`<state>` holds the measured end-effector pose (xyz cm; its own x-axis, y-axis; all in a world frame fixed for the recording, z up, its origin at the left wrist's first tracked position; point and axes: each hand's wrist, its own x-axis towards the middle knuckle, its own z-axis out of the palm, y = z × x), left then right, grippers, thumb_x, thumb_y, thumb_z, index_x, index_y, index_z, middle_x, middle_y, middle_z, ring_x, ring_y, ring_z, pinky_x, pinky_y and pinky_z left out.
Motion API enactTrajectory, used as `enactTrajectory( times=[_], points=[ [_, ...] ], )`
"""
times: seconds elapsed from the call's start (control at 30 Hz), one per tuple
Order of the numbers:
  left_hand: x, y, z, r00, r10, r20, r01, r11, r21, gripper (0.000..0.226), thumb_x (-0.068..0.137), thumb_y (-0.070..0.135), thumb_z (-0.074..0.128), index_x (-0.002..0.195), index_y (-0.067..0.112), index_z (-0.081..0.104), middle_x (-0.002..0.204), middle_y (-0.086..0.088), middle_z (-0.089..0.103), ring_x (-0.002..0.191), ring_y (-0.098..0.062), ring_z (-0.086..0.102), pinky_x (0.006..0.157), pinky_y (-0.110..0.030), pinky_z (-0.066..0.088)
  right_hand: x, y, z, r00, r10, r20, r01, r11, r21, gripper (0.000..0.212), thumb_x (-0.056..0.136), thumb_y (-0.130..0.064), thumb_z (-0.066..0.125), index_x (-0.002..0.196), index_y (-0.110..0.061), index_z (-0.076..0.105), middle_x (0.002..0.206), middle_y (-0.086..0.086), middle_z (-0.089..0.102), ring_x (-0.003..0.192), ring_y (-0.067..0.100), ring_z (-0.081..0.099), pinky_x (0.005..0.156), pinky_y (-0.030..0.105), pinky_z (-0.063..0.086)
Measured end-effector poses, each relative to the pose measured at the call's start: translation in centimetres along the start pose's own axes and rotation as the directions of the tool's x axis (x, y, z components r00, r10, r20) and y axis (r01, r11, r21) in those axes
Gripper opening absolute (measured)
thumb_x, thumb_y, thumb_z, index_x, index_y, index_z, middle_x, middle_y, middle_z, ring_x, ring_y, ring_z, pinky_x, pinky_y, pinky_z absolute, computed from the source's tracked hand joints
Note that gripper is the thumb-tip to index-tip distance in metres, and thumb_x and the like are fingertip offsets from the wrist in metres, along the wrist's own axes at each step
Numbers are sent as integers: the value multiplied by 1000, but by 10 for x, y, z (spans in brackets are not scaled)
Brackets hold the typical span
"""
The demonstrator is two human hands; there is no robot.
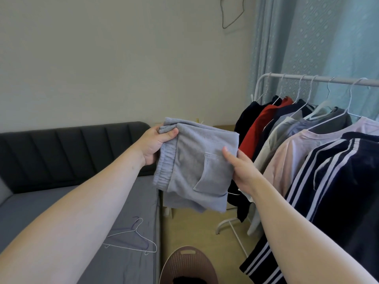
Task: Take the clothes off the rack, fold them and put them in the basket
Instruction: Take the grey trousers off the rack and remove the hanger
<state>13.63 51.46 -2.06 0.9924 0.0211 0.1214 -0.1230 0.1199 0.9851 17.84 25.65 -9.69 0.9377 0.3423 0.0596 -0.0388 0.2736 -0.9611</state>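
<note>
With my left hand [156, 143] and right hand [243, 171] pinching the folded grey shorts [190, 162], lowering them into the basket [180, 261] seemed next.

A sofa [61, 150] with a dark grey, vertically channelled backrest and a blue-grey seat is seen along the left. Two bare hangers are laid on the seat near its front edge, overlapping: a purple hanger [125, 239] and a white wire hanger [133, 248]. Part of a pale cushion [4, 191] is glimpsed at the far left edge. Behind the sofa, a plain off-white wall [112, 58] is shown, with a thin grey cord [232, 17] looped down from the top. A pale blue curtain [317, 37] with a diamond pattern is hung at the right. The floor [190, 228] is beige.
</note>
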Motion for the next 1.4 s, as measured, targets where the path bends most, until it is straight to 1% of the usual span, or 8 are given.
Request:
enactTrajectory(
  times=[0.43,0.63,0.77,0.9,1.07,1.23,1.33,1.4],
  points=[
    [-6,-25,-17,991,-132,-3,132,990,-51,44,90,27,69,131,14,60,124,-14,68,114,-30,66,97,-50,51,-14,-8,4,972,-202,-118,173,961,-215,34,87,-34,76,116,-20,67,108,-2,76,100,16,73,89,41,60],
    [-7,-30,-18,986,-160,-54,157,986,-54,45,88,31,72,129,14,62,123,-16,68,111,-32,67,95,-51,53,-19,-4,0,994,-62,85,76,981,-176,62,74,-19,89,129,-18,60,121,5,71,111,26,70,93,50,56],
    [-8,-30,-24,984,-179,-10,178,984,-26,44,89,30,71,127,11,62,120,-15,69,111,-31,67,95,-50,53,-14,-2,-4,997,-71,22,73,991,-116,61,71,-9,90,125,-19,63,118,6,73,108,27,71,92,49,57],
    [4,-51,0,936,-232,-265,262,961,84,42,80,30,81,116,12,67,106,-11,75,93,-28,73,86,-47,58,5,5,12,960,-76,-270,-56,891,-450,49,68,-21,92,110,-23,64,103,-2,71,96,19,69,84,43,60],
    [10,-78,41,873,-43,-485,174,958,229,36,84,38,72,111,16,62,104,-5,69,94,-26,67,89,-48,56,-2,12,46,891,-310,-333,-48,663,-747,18,85,-15,63,98,-22,53,93,-4,61,81,17,59,58,29,46],
    [-4,-69,83,913,-2,-408,115,960,254,54,87,60,60,117,19,46,108,2,63,99,-19,64,90,-42,55,-19,25,76,935,-335,-120,37,428,-903,55,82,-23,63,133,-17,46,127,5,47,115,29,47,91,39,47],
    [-7,-61,90,947,-40,-320,102,978,180,84,63,73,75,120,19,44,106,1,66,95,-17,69,85,-39,58,-28,29,82,952,-305,-33,118,461,-880,67,80,-20,62,144,-20,43,145,3,39,128,29,38,107,40,40],
    [-4,-59,82,938,-13,-346,77,982,171,74,64,52,86,119,20,47,106,0,67,93,-17,70,83,-40,59,-33,33,76,939,-333,84,269,562,-782,67,77,-19,59,143,-23,49,140,-9,46,124,24,47,102,42,48]
  ],
)
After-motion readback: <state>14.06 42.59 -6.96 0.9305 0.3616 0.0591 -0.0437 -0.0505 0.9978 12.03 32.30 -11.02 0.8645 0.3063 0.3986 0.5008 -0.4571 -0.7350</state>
